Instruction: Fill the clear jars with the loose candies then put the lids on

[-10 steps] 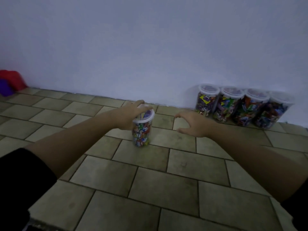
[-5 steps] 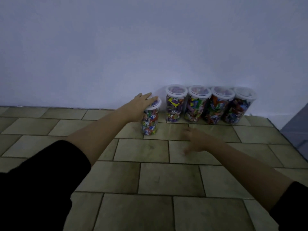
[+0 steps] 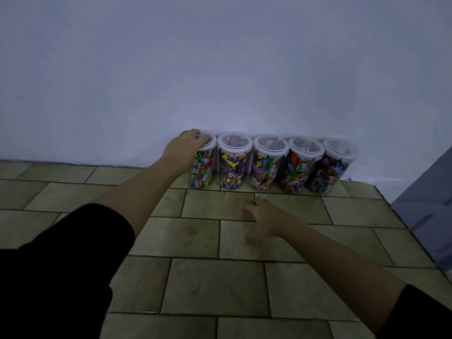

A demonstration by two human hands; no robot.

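Leftmost jar [image 3: 202, 174], lidded and packed with wrapped candies, stands far, at the wall, just beside four other jars [image 3: 266, 167]. Left hand [image 3: 182, 149] grips it from above, fingers curled over the lid [image 3: 210, 142]. Right hand [image 3: 260, 220] rests on the tiled floor [image 3: 215, 285], fingers loosely spread, empty. Judged: full, so hefty; rigid, smooth plastic; safer held round the body than by the lid.

Five clear round plastic jars [image 3: 232, 167], whitish see-through lids [image 3: 234, 142] with white rims. Inside, wrapped candies [image 3: 265, 172] in mixed red, purple, yellow, green, orange and blue. Olive-beige rectangular floor tiles [image 3: 215, 285], brick pattern, dark joints. Plain pale bluish-white painted wall [image 3: 220, 69]. Black fabric sleeves [image 3: 61, 265]. Plain grey-blue flat panel [image 3: 428, 199].
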